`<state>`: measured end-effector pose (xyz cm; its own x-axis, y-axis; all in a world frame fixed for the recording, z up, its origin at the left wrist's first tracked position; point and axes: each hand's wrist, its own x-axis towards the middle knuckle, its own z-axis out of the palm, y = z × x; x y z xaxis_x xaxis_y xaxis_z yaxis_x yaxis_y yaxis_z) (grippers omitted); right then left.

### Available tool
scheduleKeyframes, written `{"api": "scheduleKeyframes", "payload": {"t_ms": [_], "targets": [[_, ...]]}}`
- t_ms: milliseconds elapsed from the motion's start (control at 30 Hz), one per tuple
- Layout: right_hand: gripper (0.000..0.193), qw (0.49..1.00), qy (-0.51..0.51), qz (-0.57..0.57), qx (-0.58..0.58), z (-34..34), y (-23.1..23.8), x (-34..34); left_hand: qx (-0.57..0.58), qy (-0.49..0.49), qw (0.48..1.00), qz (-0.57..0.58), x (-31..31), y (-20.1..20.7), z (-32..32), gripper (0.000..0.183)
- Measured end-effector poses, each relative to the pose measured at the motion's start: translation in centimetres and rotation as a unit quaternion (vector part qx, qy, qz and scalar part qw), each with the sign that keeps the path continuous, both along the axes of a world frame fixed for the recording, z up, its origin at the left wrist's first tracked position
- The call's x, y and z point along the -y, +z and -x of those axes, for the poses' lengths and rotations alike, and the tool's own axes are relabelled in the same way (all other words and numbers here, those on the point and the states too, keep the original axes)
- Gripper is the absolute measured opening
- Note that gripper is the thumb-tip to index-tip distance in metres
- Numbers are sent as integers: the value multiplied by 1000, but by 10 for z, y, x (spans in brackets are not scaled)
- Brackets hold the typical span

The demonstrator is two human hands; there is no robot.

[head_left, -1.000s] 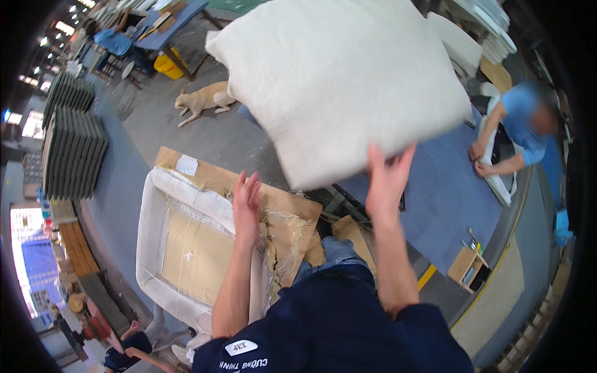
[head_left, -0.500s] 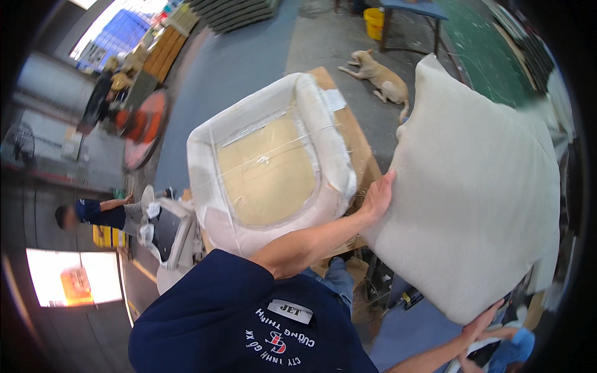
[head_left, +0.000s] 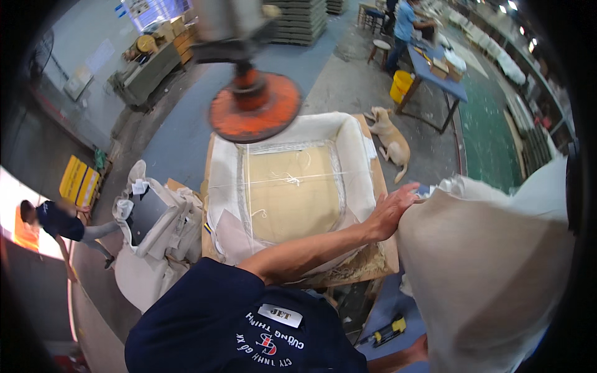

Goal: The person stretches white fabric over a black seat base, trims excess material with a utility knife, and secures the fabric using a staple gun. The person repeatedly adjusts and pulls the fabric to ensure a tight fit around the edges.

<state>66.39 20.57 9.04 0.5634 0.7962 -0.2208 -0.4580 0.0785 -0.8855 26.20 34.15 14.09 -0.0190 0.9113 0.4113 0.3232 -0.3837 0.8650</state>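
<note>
I have a large, pale beige cushion (head_left: 491, 267) held up at my right side, tilted rather than flat. Its upper left corner is at the fingers of my left hand (head_left: 393, 214); its lower left edge meets my right hand (head_left: 416, 351) and partly hides it. The broad cloth face is shaded and slightly blurred, the upper edge whiter and rumpled. Its right side runs into the dark rim of my view.

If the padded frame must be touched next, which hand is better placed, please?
Probably the left hand: it is beside the padded frame; the right hand is farther, partly hidden by the cushion.
</note>
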Motion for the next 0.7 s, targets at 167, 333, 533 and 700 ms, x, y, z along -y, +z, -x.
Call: {"api": "scheduleKeyframes", "payload": {"t_ms": [167,333,533,700], "targets": [[65,995,98,3,27,80,21,-13,-30,-107,945,307,41,-97,79,62],[63,969,242,7,39,155,33,-34,271,-32,908,318,123,-65,194,68],[60,920,379,23,93,241,39,-82,333,80,894,289,172,-24,301,77],[59,871,468,30,142,318,30,-145,247,230,890,307,216,-44,367,86]]}}
